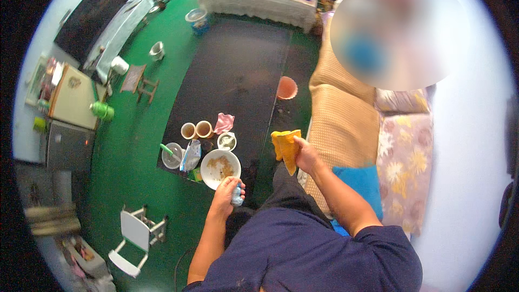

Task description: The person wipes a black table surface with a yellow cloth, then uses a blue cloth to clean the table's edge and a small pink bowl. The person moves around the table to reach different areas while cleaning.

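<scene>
My left hand (230, 196), at the near rim of a white bowl (206, 166), is closed on a light-blue crumpled item (237, 198); its kind is unclear. Brown residue lies in the bowl. A folded yellow cloth (288, 150) hangs from my right hand (307, 156) beside the sofa. Around the bowl on the black table are a plastic packet (191, 156), a small white bowl (227, 141) and a pink cloth (224, 123). Two cups, one of them a brown-filled cup (204, 129), stand behind the packet. A clear tub (171, 156) with a green-handled utensil is at the left corner.
The long black table (239, 69) stretches ahead, with a pink basin (287, 88) at its right side. A covered sofa (342, 117) lines the right. To the left are a white chair (135, 231), a small wooden stool (147, 90) and a cabinet (71, 144).
</scene>
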`<state>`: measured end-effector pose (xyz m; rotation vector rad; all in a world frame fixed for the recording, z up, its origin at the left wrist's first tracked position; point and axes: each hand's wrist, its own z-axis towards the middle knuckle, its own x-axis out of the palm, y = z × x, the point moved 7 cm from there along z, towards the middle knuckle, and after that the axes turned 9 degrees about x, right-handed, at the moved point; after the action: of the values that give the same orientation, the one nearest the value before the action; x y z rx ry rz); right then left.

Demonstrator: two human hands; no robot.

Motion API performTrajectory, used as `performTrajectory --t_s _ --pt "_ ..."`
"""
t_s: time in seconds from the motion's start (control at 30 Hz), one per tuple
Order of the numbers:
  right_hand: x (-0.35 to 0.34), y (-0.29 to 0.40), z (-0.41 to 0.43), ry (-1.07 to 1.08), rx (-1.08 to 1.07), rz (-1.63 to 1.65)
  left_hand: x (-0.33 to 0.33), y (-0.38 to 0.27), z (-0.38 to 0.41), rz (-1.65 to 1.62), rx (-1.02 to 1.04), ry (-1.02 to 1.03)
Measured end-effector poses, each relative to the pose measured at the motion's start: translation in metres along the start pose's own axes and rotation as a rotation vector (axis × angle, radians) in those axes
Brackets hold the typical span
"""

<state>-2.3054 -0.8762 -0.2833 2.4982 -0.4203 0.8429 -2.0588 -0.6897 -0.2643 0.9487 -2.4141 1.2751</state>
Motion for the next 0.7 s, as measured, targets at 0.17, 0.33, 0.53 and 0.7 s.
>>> performTrajectory --t_s 0.17,0.33,0.53,0.7 --pt "0.023 0.014 0.090 0.209 0.257 -0.176 0.008 -0.008 0.030 -0.110 0.129 -0.248" --pt "0.053 0.045 0.132 0.396 0.436 -0.500 0.039 0.002 0.042 -0.297 0.249 -0.452" --pt "0.067 0.071 0.141 0.334 0.542 -0.668 0.082 0.039 0.048 -0.455 0.341 -0.607" --pt "0.041 0.064 0.139 0.344 0.624 -0.820 0.095 0.085 0.073 -0.600 0.444 -0.641"
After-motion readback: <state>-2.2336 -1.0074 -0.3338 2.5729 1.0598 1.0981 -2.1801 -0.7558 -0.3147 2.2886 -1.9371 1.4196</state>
